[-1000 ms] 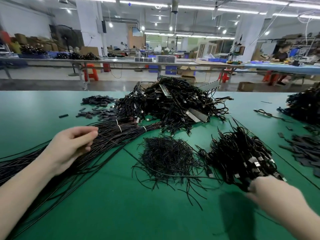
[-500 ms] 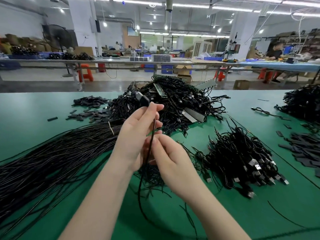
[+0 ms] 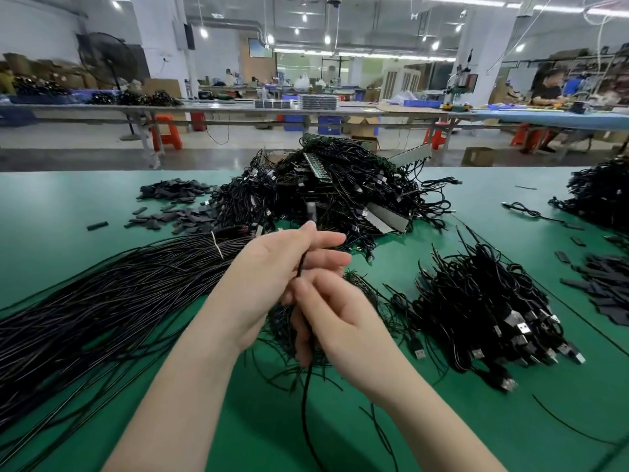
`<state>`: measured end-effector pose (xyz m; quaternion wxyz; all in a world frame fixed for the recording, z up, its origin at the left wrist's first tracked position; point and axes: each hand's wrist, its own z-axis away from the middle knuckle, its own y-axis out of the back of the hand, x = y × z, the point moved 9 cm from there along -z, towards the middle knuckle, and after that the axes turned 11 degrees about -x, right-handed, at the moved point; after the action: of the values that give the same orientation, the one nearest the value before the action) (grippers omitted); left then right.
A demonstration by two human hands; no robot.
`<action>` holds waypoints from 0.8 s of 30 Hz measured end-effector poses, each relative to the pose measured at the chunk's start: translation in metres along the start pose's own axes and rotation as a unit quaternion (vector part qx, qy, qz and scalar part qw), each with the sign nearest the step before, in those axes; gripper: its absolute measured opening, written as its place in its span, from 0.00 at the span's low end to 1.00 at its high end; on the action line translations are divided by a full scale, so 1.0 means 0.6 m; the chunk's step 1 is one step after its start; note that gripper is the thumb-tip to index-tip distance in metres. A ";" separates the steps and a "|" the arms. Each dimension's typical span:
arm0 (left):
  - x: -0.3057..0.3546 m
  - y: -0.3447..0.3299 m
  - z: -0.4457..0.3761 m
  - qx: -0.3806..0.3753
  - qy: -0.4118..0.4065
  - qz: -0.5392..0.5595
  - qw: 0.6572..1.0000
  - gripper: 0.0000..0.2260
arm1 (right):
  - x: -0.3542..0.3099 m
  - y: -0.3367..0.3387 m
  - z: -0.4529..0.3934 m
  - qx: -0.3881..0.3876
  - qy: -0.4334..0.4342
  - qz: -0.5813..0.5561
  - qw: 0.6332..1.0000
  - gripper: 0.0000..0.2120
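Note:
Both hands meet above the middle of the green table (image 3: 51, 212). My left hand (image 3: 272, 267) pinches the top of a thin black cable (image 3: 306, 396) between thumb and fingers. My right hand (image 3: 337, 321) sits just below it, its fingers curled round the same cable, which hangs down from the hands toward the table's near edge. A heap of short thin black wires (image 3: 364, 284) lies mostly hidden under the hands.
A long bundle of black cables (image 3: 102, 301) stretches across the left. A big tangle of cables with green boards (image 3: 340, 189) sits behind the hands. USB-ended cables (image 3: 486, 311) pile up on the right. Flat dark pieces (image 3: 177, 206) lie at far left and right.
The hands came together from the sides and took up one cable. Since half a second ago the dark connector end above the left fingers is out of sight.

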<state>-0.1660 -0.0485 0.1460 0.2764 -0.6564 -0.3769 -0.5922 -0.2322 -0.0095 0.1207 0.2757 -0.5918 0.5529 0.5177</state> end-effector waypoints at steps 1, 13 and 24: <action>0.002 -0.004 0.002 -0.013 0.010 0.007 1.000 0.15 | 0.004 -0.008 0.000 -0.015 -0.003 0.003 1.000 0.12; 0.015 -0.005 0.012 -0.045 -0.014 0.069 0.997 0.14 | 0.018 -0.007 -0.004 -0.055 -0.026 0.001 0.998 0.14; -0.011 -0.059 0.045 -0.312 0.061 -0.069 0.946 0.19 | 0.058 0.078 0.020 -0.048 -0.199 -0.077 0.976 0.21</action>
<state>-0.1798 -0.0079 0.1328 0.0388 -0.6444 -0.2003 -0.7369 -0.2849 -0.0226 0.0963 0.3903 -0.5300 0.4143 0.6286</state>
